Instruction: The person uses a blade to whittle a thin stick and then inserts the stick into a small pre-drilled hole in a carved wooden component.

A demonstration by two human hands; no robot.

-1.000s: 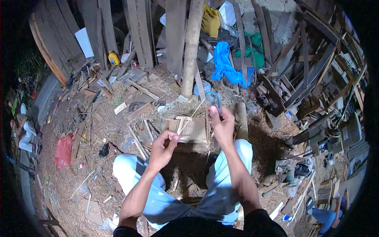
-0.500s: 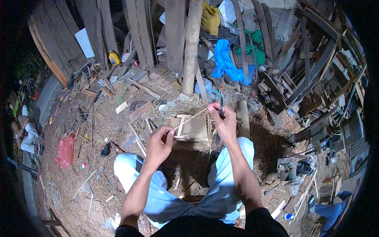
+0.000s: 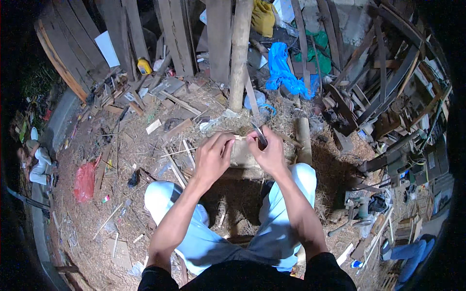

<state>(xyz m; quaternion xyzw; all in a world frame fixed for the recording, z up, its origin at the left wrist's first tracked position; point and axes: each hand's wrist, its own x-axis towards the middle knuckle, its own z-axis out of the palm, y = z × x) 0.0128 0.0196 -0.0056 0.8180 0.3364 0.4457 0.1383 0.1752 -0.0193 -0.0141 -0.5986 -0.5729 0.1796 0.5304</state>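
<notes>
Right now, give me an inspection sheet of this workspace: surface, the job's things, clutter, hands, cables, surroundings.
Surface: dirt ground strewn with straw and wood chips.
Job's things: thin wooden strip held between both hands; slim dark blade in the right hand; wooden block beneath.
Clutter: red plastic bag, yellow bottle, blue cloth, scattered sticks.
Hands: left hand pinches the strip; right hand grips the blade.
Cables: nothing seen.
Surroundings: upright post, leaning planks, stacked timber on the right.
</notes>
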